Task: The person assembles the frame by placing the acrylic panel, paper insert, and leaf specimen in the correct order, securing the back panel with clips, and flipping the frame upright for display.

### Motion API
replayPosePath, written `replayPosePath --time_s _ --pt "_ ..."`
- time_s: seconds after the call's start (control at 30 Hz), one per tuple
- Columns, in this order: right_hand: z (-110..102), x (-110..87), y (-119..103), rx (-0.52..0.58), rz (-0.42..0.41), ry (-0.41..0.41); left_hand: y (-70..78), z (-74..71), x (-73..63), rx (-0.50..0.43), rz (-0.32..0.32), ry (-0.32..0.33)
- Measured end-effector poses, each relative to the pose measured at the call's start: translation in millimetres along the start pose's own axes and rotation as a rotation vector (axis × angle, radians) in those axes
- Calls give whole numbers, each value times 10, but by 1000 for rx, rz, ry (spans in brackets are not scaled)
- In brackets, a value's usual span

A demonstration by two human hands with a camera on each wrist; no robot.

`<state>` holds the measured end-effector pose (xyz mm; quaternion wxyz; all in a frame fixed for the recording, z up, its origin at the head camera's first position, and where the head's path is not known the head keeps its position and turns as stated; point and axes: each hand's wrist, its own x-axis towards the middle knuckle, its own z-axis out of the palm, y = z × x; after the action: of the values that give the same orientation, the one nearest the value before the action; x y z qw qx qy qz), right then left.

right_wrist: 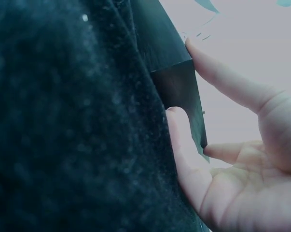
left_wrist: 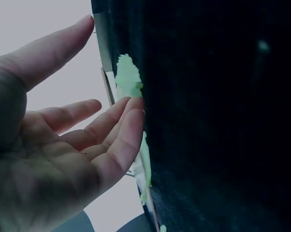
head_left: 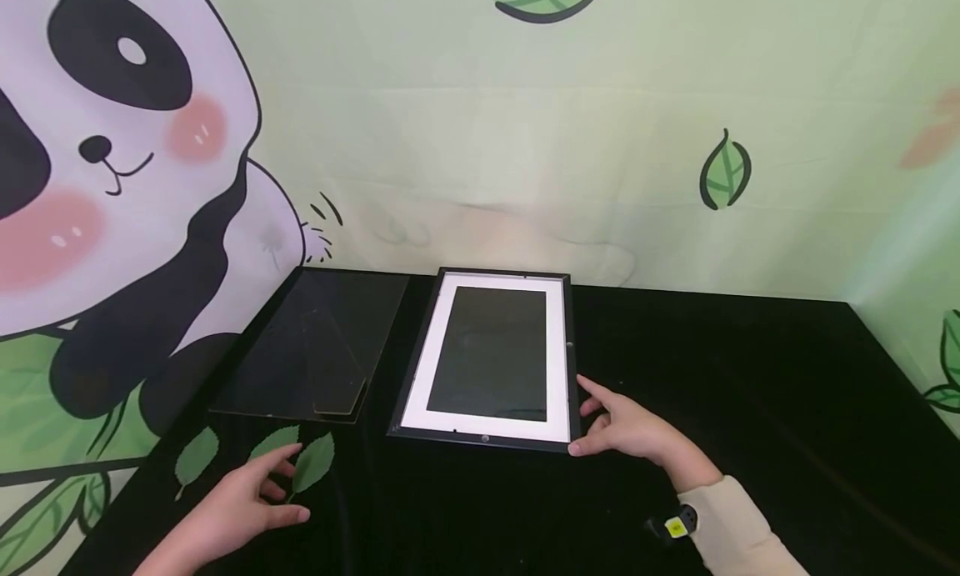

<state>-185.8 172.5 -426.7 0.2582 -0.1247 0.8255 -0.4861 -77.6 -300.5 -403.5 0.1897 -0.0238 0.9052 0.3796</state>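
Note:
A black picture frame (head_left: 483, 437) with a white mat (head_left: 557, 351) lies face-down or open on the black cloth; which, I cannot tell. My right hand (head_left: 626, 426) touches its right side, thumb at the near corner and a finger farther up the edge. The right wrist view shows the same hand (right_wrist: 232, 179) beside the frame's dark side wall (right_wrist: 176, 79). My left hand (head_left: 236, 505) hovers loosely curved, holding nothing, near several green leaves, including one leaf (head_left: 313, 463) by its fingers. A leaf (left_wrist: 128, 72) also appears beyond the left fingertips (left_wrist: 135, 113).
Left of the frame lies a dark backing board (head_left: 285, 351) with a stand leg (head_left: 337, 393). Another leaf (head_left: 197, 459) lies at the table's left edge. A black cloth (head_left: 712, 351) covers the table. Behind hangs a printed backdrop (head_left: 420, 126) with a panda.

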Motion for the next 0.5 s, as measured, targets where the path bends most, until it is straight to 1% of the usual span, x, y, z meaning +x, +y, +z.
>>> replayPosePath --time_s 0.13,0.3,0.4,0.5 --pt "-5 -3 11 1 -5 -6 -16 29 42 25 -43 -1" --pt "-10 -1 17 -1 -5 5 -25 53 83 44 -75 22" --pt "-12 0 14 -4 -10 6 -36 62 97 42 -81 28" --pt "-16 0 12 -1 -15 4 -47 63 101 38 -72 29"
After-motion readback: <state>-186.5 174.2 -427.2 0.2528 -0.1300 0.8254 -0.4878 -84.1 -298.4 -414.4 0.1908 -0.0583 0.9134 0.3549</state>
